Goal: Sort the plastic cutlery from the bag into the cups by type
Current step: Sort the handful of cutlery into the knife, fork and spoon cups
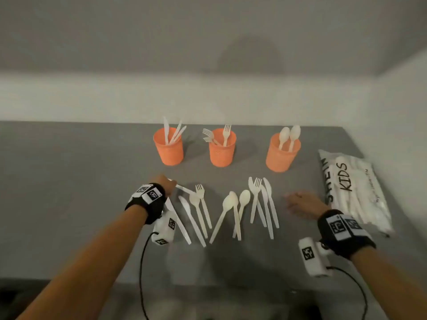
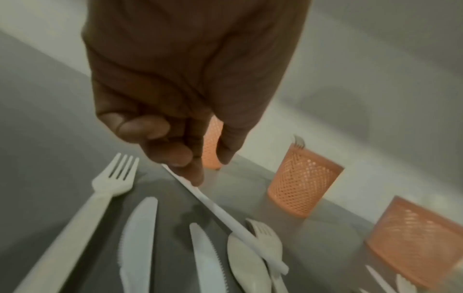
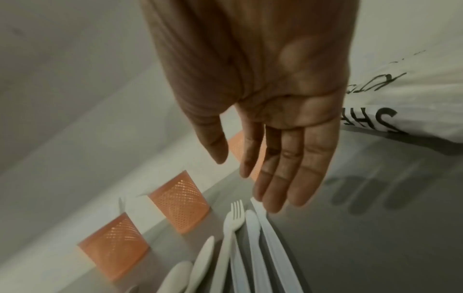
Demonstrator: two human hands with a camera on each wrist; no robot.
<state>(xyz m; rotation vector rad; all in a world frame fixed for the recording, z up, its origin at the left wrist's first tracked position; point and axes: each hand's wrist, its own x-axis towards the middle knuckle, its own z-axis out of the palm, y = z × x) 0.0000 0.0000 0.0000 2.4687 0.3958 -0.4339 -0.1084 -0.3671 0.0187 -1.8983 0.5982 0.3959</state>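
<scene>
Three orange mesh cups stand in a row at the back: the left cup [image 1: 168, 147] holds knives, the middle cup [image 1: 222, 148] forks, the right cup [image 1: 282, 155] spoons. Loose white cutlery lies in front of them: knives, a spoon and a fork [image 1: 196, 213], spoons [image 1: 233, 211], then knives and a fork [image 1: 263, 204]. My left hand [image 1: 167, 184] [image 2: 200, 174] pinches one end of a long white piece [image 2: 225, 216], lifted above the others; my fingers hide which type it is. My right hand [image 1: 293, 200] [image 3: 263, 178] hovers flat and empty, just right of the rightmost knives [image 3: 273, 237].
A white plastic bag [image 1: 353, 190] printed "KIDS", with more cutlery inside, lies at the table's right edge beside my right hand. The grey table [image 1: 80, 181] ends at a white wall behind the cups. Cables hang from both wrist cameras near the front edge.
</scene>
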